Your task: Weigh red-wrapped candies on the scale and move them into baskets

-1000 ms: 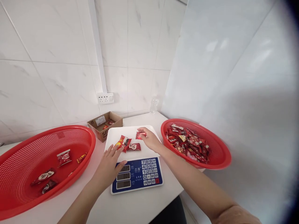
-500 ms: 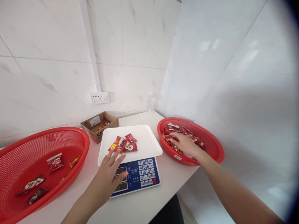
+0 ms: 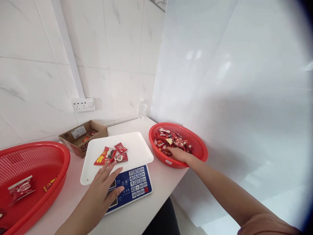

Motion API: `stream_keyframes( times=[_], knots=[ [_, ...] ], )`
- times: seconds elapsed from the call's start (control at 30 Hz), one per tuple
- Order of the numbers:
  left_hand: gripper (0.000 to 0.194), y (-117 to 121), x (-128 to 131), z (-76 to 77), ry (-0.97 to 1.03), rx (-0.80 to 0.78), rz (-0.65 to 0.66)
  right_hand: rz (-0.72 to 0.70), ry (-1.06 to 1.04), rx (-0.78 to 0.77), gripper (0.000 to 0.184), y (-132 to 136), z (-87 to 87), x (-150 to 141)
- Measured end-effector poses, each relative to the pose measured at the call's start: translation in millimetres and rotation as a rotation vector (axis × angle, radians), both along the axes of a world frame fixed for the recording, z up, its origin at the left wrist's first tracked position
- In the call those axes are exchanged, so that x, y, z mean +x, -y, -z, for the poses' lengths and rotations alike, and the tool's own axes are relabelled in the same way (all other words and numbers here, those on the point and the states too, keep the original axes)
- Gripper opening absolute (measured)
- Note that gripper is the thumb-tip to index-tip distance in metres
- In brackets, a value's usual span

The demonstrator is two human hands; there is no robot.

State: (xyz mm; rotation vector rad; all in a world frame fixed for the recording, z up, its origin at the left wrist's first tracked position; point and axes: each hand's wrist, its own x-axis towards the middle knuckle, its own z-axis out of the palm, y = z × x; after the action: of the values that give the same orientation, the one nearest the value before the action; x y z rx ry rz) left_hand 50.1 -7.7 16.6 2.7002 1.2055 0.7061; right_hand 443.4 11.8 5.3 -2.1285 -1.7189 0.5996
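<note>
My left hand [image 3: 104, 186] lies flat and open on the front of a digital scale [image 3: 132, 182], fingers stretched toward its white tray [image 3: 137, 148]. Three red candy packets [image 3: 111, 154] rest on that tray just beyond my fingertips. My right hand [image 3: 177, 152] reaches into the small red basket [image 3: 200, 148] on the right, which is full of several red wrapped candies [image 3: 173, 141]. Its fingers are buried among the packets, so what they hold is hidden.
A large red basket [image 3: 57, 153] at the left holds a few candy packets [image 3: 21, 189]. An open cardboard box [image 3: 83, 138] stands behind the scale by the tiled wall, under a white socket [image 3: 83, 105]. A clear bottle [image 3: 142, 110] stands in the corner.
My right hand left a small red packet on the scale tray, then moved right into the small basket of candies. The left hand stayed on the scale. The view turned rightward.
</note>
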Motion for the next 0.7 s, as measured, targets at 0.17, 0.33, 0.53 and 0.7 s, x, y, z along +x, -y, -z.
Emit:
stream_keyframes(
  times=[0.17,0.33,0.53,0.7],
  knots=[
    [0.046,0,-8,-2.4,-0.012,0.037,-0.020,0.023,-0.018,0.034,0.025,-4,-6.4,-1],
    [0.046,-1,-10,-2.6,-0.015,0.040,-0.021,0.068,-0.034,0.128,0.037,-8,-23.8,2],
    [0.044,3,-8,-0.1,0.006,-0.011,-0.035,0.137,-0.098,0.284,0.046,-8,-53.6,-21],
    [0.043,14,3,-7.5,-0.047,-0.128,0.004,-0.044,-0.204,0.360,0.038,-17,-62.6,-92]
  ],
)
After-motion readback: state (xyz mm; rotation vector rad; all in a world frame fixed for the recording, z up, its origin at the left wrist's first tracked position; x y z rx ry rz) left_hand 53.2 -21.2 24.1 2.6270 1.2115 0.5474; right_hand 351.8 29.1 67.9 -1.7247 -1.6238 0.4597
